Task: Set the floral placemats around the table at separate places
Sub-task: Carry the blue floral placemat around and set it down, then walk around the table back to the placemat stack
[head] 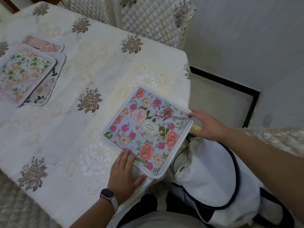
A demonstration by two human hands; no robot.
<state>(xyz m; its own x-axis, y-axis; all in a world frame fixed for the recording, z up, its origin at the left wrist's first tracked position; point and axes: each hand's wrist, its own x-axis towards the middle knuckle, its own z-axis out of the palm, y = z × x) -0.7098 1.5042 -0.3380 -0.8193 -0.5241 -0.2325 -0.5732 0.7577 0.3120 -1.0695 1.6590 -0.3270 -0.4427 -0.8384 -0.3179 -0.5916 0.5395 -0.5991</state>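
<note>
A blue floral placemat (146, 129) with pink and orange flowers lies flat on the near right corner of the table (85, 76), overhanging the edge slightly. My left hand (125, 171) rests on its near-left edge with fingers spread, thumb at the corner. My right hand (205, 124) holds its right corner, fingertips on top. A pile of other floral placemats (26, 71) lies at the far left of the table, overlapping each other.
The table wears a cream embroidered cloth with brown roses. A quilted chair back (153, 18) stands at the far side. A white bag with dark trim (213, 175) sits by my lap at the right. A white wall and tiled floor are at right.
</note>
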